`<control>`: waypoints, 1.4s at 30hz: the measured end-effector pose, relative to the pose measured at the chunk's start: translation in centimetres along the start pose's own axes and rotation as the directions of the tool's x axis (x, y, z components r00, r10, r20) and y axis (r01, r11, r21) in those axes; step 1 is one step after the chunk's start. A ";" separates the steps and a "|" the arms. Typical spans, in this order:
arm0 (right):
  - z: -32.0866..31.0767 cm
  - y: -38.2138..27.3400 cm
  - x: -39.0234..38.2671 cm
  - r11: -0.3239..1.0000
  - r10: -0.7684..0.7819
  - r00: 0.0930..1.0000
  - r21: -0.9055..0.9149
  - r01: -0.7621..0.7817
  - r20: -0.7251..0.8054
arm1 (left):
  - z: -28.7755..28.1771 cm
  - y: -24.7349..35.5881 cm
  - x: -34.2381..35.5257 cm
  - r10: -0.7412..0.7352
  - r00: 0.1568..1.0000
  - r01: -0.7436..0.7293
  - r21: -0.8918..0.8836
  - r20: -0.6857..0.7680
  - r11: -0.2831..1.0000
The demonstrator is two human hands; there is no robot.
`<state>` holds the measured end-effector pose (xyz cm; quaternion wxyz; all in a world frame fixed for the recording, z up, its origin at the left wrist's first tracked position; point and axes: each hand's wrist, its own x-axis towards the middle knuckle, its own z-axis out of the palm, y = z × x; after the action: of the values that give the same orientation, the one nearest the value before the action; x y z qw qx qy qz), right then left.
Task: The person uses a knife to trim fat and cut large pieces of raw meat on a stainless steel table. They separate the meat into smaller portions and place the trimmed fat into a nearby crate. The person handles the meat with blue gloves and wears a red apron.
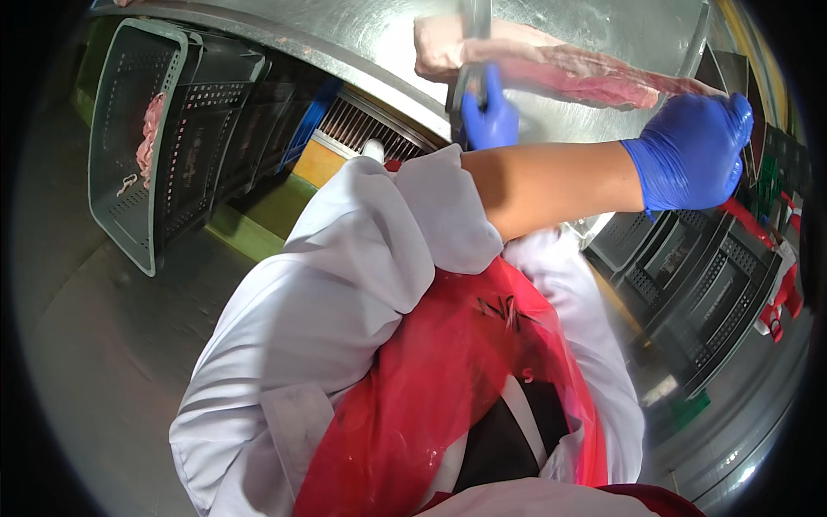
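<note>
A long strip of raw pink meat with pale fat [573,76] lies across the shiny metal worktop [362,30]. My left forearm reaches across to the right, over my right arm. At its end my left hand [689,153], in a blue glove, is closed in a fist at the strip's narrow right end, which runs behind it. My right hand [494,122], also blue-gloved, is wrapped round the dark handle of a knife [475,21] near the worktop's front edge. The blurred grey blade crosses the strip near its thick left end. My left forearm hides the right wrist.
A grey perforated crate [181,112] with scraps of meat [150,142] inside stands tilted in view at the left. More dark crates [698,293] are stacked at the right. Below the worktop edge are a slatted metal grate [366,125] and a yellow-green ledge [245,231].
</note>
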<state>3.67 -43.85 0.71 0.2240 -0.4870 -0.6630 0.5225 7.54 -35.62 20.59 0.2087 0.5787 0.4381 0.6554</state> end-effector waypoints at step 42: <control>-15.1 -0.9 3.8 0.583 -0.188 0.780 -0.571 0.578 0.597 | -25.6 -11.8 -19.8 -0.618 0.775 0.619 0.352 -0.132 0.702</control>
<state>13.84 -33.37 6.08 -0.0476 -0.2292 -0.9389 0.2525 -14.48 -53.34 0.97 0.3004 0.4258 0.7242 0.4517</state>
